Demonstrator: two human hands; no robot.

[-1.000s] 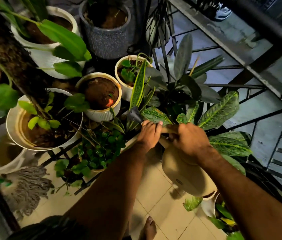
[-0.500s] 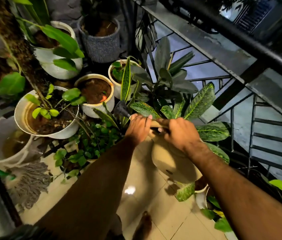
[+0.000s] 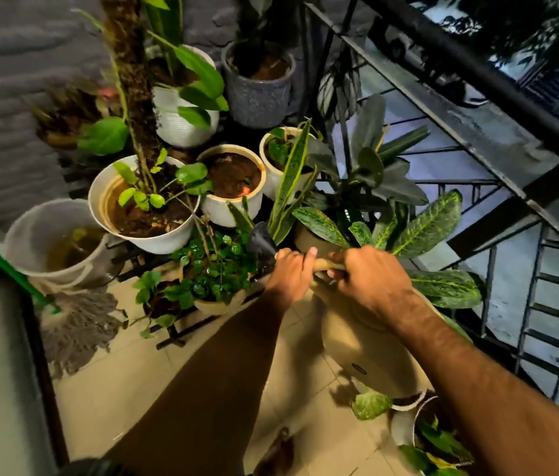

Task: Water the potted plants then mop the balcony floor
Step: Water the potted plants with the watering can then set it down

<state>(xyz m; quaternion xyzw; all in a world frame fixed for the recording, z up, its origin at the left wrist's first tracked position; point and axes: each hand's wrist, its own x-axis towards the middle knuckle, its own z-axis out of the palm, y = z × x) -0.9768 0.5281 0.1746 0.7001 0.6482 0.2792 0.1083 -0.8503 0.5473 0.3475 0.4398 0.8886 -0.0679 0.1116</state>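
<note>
I hold a beige watering can [image 3: 371, 348] over the tiled balcony floor [image 3: 140, 383]. My right hand [image 3: 371, 280] grips its top handle. My left hand [image 3: 292, 273] is closed around the neck just behind the black spray head [image 3: 261, 242]. The spray head points at the snake plant [image 3: 288, 187] and sits above a low pot of small round leaves [image 3: 216, 273]. Several white pots [image 3: 233, 207] with soil stand behind on a metal rack. A grey string mop [image 3: 78, 324] with a green handle lies on the floor at left.
A white bucket [image 3: 30, 235] of murky water stands at the left by the wall. A black metal railing [image 3: 477, 80] runs along the right. More potted leaves [image 3: 439, 438] sit at lower right near my foot [image 3: 278, 451].
The view has shifted, showing more of the wall and bucket at left. Both hands keep their hold on the can, with the spray head still over the same plants.
</note>
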